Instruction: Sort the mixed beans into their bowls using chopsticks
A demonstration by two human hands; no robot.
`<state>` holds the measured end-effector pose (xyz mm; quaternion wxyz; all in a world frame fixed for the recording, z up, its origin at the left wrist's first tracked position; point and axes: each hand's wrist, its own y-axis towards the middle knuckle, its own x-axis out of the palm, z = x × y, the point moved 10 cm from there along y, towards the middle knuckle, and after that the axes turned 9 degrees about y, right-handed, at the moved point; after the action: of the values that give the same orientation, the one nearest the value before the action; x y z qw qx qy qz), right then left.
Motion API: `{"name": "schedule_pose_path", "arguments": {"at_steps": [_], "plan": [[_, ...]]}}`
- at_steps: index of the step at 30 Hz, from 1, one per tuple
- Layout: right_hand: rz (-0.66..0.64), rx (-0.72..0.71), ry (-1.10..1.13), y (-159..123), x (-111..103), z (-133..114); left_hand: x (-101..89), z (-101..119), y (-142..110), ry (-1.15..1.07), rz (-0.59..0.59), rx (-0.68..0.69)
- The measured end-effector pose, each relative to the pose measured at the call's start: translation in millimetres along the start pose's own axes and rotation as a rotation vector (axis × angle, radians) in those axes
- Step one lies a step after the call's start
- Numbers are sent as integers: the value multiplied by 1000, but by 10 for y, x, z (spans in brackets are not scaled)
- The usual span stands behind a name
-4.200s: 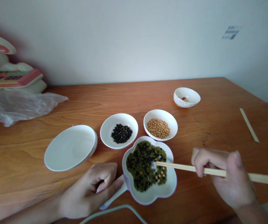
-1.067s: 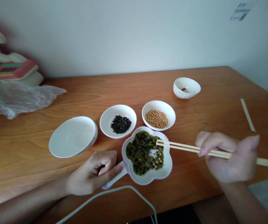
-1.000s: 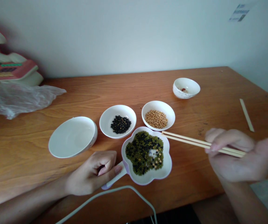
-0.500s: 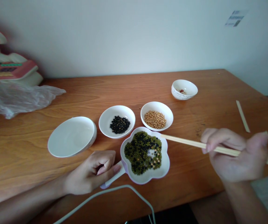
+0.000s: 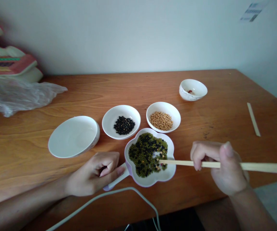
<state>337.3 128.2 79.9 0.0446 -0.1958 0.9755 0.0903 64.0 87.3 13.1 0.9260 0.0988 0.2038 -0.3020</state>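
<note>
A flower-shaped white bowl (image 5: 168, 173) with a handle holds a mix of green, black and yellow beans. My left hand (image 5: 93, 175) is closed around that handle at the bowl's left. My right hand (image 5: 221, 168) grips a pair of wooden chopsticks (image 5: 184, 163) whose tips reach into the mixed beans at the bowl's right side. Behind it stand a white bowl of black beans (image 5: 121, 122) and a white bowl of yellow beans (image 5: 163, 117).
An empty white bowl (image 5: 73, 136) sits tilted at the left. A small patterned bowl (image 5: 192, 89) stands at the back right. A loose wooden stick (image 5: 253, 119) lies far right. Clear plastic (image 5: 18, 96) and stacked packages (image 5: 5, 62) fill the back left. A pale cable (image 5: 104, 199) runs near the table's front edge.
My right hand has swung the chopsticks back from beside the yellow-bean bowl and lowered their tips into the mixed beans. My left hand has kept its hold on the handle.
</note>
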Motion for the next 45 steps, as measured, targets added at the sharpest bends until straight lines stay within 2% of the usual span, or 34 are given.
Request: {"name": "schedule_pose_path", "arguments": {"at_steps": [2,7,14,20,25,29,31,36,39,42,45], "plan": [[10,-2,38,6,11,-16,0,1,4,-6,-2,-3],[-140,36,17,-28,174,65,-1,-6,11,-24,-1,-17],[77,-74,23,8,-76,-97,0,-10,16,-3,-1,-9],[-41,-15,-4,-20,72,-3,1,-16,1,3,-8,-13],[42,-43,55,-9,-9,-64,9,-33,-1,-5,-10,-21],[-20,39,40,-25,36,56,11,-34,2,-9,-11,-22],[-18,33,8,-43,30,83,9,-35,4,-8,-10,-29],[53,-53,-31,-12,-36,-150,7,-2,20,-11,-3,-11],[-9,-36,-93,30,31,-265,3,17,27,-8,4,5],[-101,-14,-167,40,145,-249,0,15,25,-4,5,4],[-117,-38,-182,25,188,-217,-5,16,24,-1,4,2]]}}
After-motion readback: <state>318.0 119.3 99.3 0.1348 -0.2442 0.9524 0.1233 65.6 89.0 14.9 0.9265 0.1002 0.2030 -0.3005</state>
